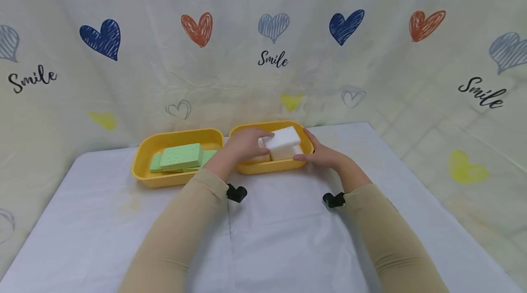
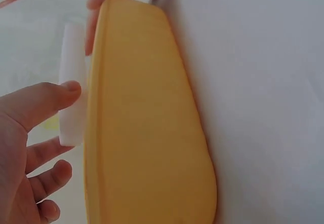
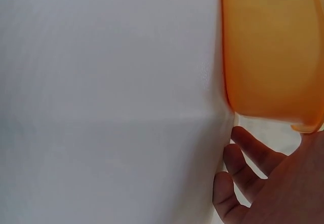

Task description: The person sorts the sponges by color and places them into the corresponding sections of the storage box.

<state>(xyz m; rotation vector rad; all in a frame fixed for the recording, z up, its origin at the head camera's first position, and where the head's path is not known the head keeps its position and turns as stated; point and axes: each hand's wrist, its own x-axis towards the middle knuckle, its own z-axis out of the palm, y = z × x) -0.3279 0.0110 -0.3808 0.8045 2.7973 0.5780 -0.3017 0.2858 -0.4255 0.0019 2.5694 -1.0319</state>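
My left hand (image 1: 245, 144) pinches a white sponge block (image 1: 282, 137) between thumb and fingers, above the right-hand yellow tray (image 1: 255, 169). More pale blocks lie under it inside that tray. In the left wrist view the thumb is on one side of the white sponge block (image 2: 73, 77), with a finger behind it, just past the tray's rim. My right hand (image 1: 327, 155) holds the right end of the same tray, its thumb at the front rim. In the right wrist view, several loosely bent fingers (image 3: 243, 168) are below the tray's end; the thumb is hidden.
Left of that tray stands a second yellow tray (image 1: 144, 158) with several speckled green sponges (image 1: 181, 155). Both stand at the back of a table with a white cloth (image 1: 284, 238). Behind it hangs a pale curtain (image 1: 234, 91) printed with hearts.
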